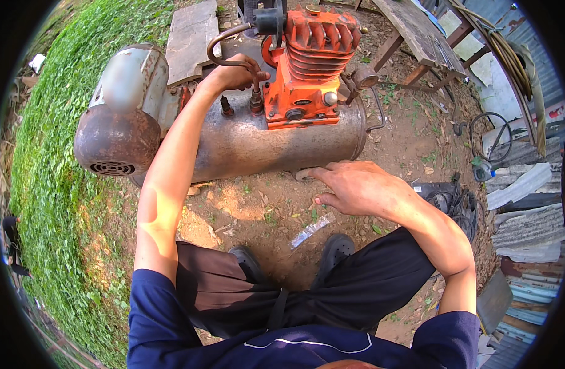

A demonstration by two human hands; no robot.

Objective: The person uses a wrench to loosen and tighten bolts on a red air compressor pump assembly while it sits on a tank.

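Note:
My left hand [235, 75] reaches to the air compressor and closes around the lower end of a curved brown metal pipe [216, 46]. This pipe bends down from the orange pump head [322, 43] to an upright fitting [256, 103] on the rusty tank [233, 144]. A shorter dark fitting [226, 107] stands to its left. My right hand [359, 187] hovers palm down in front of the tank, holding nothing that shows, its fingers stretched out and thumb apart. The fingertips come close to a small pale piece [304, 174] by the tank; contact is unclear.
A grey, rusty electric motor [125, 111] sits on the tank's left end. A pressure gauge [364, 77] juts out right of the pump. A clear plastic wrapper [312, 230] lies between my shoes. Black cables [457, 206], a wooden table [417, 31] and corrugated sheets [528, 227] stand right.

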